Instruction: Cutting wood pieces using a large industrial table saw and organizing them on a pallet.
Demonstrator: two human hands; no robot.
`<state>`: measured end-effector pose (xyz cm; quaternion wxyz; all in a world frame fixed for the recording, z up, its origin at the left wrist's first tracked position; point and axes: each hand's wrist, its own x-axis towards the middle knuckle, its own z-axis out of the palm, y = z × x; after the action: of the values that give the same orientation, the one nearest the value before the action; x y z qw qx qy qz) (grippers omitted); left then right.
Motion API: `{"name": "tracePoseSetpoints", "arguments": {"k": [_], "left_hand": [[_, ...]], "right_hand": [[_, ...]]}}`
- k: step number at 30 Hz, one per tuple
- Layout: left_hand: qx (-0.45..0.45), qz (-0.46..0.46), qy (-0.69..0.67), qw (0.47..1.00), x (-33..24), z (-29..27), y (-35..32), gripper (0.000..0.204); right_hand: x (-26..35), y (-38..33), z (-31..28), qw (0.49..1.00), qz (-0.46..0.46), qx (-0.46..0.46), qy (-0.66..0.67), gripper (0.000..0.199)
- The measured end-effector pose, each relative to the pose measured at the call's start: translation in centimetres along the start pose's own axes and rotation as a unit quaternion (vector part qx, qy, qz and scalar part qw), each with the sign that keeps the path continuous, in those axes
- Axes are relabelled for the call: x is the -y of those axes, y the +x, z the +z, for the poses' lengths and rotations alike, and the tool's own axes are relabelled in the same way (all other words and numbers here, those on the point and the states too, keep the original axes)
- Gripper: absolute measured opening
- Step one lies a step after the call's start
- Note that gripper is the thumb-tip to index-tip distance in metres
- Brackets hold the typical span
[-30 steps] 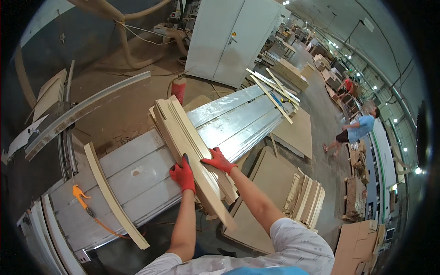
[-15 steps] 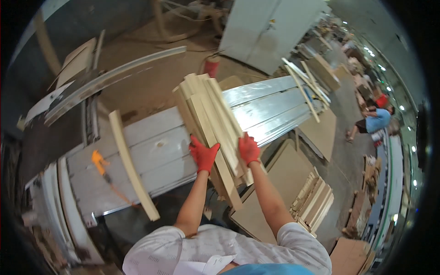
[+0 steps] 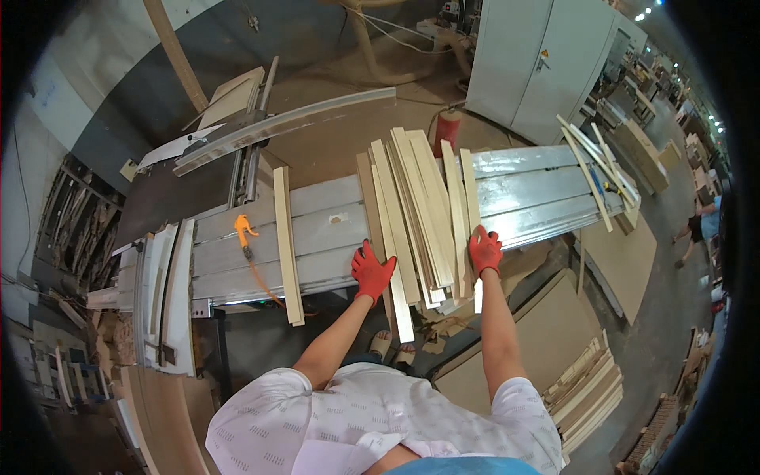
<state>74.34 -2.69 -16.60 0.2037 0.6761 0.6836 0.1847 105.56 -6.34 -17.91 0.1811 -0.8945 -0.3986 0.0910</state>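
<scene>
A loose bundle of long pale wooden strips (image 3: pixel 421 210) lies across the slatted metal table (image 3: pixel 332 226), its near ends jutting over the front edge. The strips are fanned, with two at the right standing a little apart from the rest. At the bundle's left side is my left hand (image 3: pixel 374 271) in a red glove, thumb and fingers spread, touching the outer strips. My right hand (image 3: pixel 484 251), also red-gloved, rests with fingers apart against the near part of the rightmost strip (image 3: pixel 469 190). Neither hand is wrapped round the wood.
A single strip (image 3: pixel 286 245) lies across the table to the left, beside an orange air blow gun (image 3: pixel 244 229) with a hose. More strips (image 3: pixel 590 170) lie at the right end. Below right are large boards (image 3: pixel 546 317) and stacked offcuts (image 3: pixel 586 388). A grey cabinet (image 3: pixel 538 63) stands behind.
The bundle, gripped between both hands before, now lies spread out on the table. My hands have moved apart and loosened. The view has turned, shifting the scene.
</scene>
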Motion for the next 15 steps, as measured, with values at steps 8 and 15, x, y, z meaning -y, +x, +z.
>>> {"name": "tracePoseSetpoints", "arguments": {"k": [8, 15], "left_hand": [[0.161, -0.051, -0.516, 0.840, 7.7, 3.9, -5.7, 0.035], [0.208, 0.045, -0.421, 0.882, 6.5, 2.5, -4.0, 0.023]], "right_hand": [[-2.6, -11.9, -7.2, 0.927, -0.047, -0.314, 0.200, 0.040], [-7.3, -30.0, -0.2, 0.884, 0.167, -0.181, 0.397, 0.033]]}}
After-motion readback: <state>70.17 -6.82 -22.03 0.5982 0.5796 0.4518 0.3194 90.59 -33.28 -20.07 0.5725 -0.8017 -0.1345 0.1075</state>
